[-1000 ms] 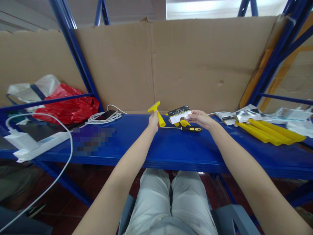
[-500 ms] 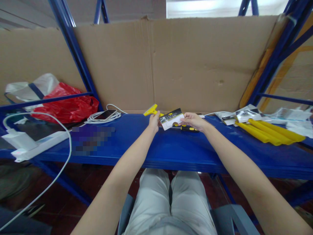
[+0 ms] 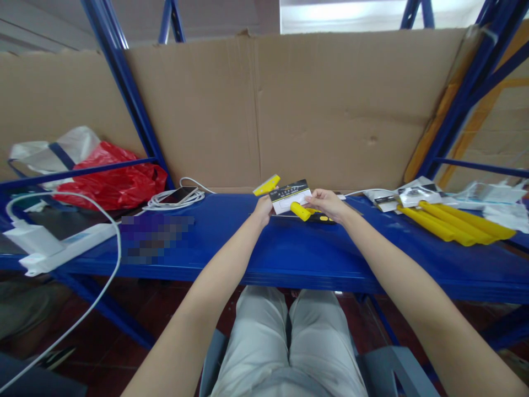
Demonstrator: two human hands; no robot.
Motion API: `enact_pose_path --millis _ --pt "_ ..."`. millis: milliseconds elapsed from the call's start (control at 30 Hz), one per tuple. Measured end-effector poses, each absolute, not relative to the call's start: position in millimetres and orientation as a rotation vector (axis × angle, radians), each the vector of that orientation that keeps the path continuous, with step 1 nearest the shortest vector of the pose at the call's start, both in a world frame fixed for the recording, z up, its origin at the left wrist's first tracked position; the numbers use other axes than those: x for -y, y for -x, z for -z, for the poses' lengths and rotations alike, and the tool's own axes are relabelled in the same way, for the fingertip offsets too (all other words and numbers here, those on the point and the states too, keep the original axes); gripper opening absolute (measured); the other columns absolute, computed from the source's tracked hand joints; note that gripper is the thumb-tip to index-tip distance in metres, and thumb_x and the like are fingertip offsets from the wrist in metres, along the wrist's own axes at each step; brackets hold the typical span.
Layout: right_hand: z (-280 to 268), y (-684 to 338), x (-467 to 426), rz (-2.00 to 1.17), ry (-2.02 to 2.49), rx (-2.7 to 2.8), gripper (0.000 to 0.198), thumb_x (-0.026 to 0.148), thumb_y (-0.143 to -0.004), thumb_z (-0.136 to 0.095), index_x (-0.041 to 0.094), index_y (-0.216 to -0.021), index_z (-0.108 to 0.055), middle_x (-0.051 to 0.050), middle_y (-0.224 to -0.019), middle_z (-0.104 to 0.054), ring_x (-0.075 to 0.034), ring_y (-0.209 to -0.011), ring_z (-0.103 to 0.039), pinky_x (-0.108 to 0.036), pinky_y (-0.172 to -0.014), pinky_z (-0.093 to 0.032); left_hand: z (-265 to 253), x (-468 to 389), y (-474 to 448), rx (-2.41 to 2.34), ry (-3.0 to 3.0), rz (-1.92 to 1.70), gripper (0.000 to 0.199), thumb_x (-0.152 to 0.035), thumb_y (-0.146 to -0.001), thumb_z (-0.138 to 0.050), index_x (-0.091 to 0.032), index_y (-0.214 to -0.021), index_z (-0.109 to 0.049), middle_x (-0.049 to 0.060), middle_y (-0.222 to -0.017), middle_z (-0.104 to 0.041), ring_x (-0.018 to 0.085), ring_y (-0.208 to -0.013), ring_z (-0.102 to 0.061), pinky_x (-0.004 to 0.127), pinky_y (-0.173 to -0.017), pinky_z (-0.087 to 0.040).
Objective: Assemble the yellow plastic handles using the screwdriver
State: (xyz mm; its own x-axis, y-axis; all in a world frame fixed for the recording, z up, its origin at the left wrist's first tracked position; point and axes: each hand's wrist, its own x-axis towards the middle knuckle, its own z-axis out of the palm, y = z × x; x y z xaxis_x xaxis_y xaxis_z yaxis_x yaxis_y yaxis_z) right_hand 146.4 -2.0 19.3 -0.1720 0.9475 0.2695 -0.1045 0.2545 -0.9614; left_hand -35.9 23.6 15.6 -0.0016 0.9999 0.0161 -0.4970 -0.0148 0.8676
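Note:
My left hand (image 3: 263, 209) is closed around the neck of a yellow scraper (image 3: 266, 185), whose wide head sticks out above my fingers. The rounded end of its yellow handle (image 3: 301, 211) shows at the lower edge of a black and white cardboard card (image 3: 288, 194). The card covers the middle of the handle; whether the handle passes through it I cannot tell. My right hand (image 3: 326, 204) pinches the card's right edge. Below that hand, on the blue shelf, lies a tool with a black and yellow handle (image 3: 324, 218), partly hidden.
Several yellow handles or tubes (image 3: 458, 223) lie at the right beside small packets (image 3: 419, 193). To the left are a coiled white cable (image 3: 173, 199), a phone (image 3: 182, 194), a red plastic bag (image 3: 119, 173) and a white power strip (image 3: 82, 245). Cardboard (image 3: 330, 110) stands behind the blue shelf (image 3: 231, 242).
The scraper's head has tilted and shifted slightly right. Its handle end now shows in front of the card's lower edge. The right hand keeps its pinch on the card.

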Motion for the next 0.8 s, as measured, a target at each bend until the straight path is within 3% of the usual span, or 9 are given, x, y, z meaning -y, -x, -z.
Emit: enact_pose_path --millis 200,367,567,800 --pt "-19.3 -143.4 5.0 -1.212 0.884 1.369 0.034 0.025 -0.062 -0.081 0.017 -0.059 -0.048 0.000 -0.067 -0.069 -0.011 -0.064 -0.067 -0.020 -0.064 -0.053 -18.2 -23.2 35.9 -0.747 -0.836 -1.522 0.006 -0.007 -0.070 -0.067 -0.012 -0.073 -0.066 0.002 -0.066 -0.068 0.015 -0.067 -0.067 0.026 -0.069 -0.054" --pt "-16.7 -140.1 3.7 -1.191 0.864 1.368 0.036 0.026 -0.060 -0.082 0.017 -0.060 -0.047 -0.001 -0.071 -0.070 -0.011 -0.067 -0.068 -0.021 -0.066 -0.053 -19.7 -23.5 38.7 -0.715 -0.801 -1.574 0.016 -0.016 -0.064 -0.076 -0.012 -0.072 -0.063 0.001 -0.065 -0.067 0.016 -0.068 -0.067 0.027 -0.068 -0.054" --pt "-15.6 -141.5 2.5 -1.139 0.843 1.385 0.041 0.034 -0.055 -0.084 0.017 -0.060 -0.047 0.001 -0.067 -0.069 -0.013 -0.067 -0.069 -0.021 -0.063 -0.053 -16.5 -26.3 38.4 -0.763 -0.847 -1.549 0.019 -0.026 -0.070 -0.074 -0.010 -0.075 -0.065 0.005 -0.065 -0.068 0.018 -0.067 -0.067 0.026 -0.063 -0.052" --pt "-16.1 -141.6 1.5 -1.071 0.833 1.350 0.045 0.039 -0.053 -0.085 0.018 -0.060 -0.046 0.001 -0.069 -0.069 -0.015 -0.070 -0.069 -0.026 -0.069 -0.056 -19.1 -24.1 35.7 -0.927 -0.928 -1.462 0.015 -0.026 -0.081 -0.058 -0.015 -0.074 -0.066 0.004 -0.069 -0.070 0.017 -0.072 -0.066 0.024 -0.064 -0.047"
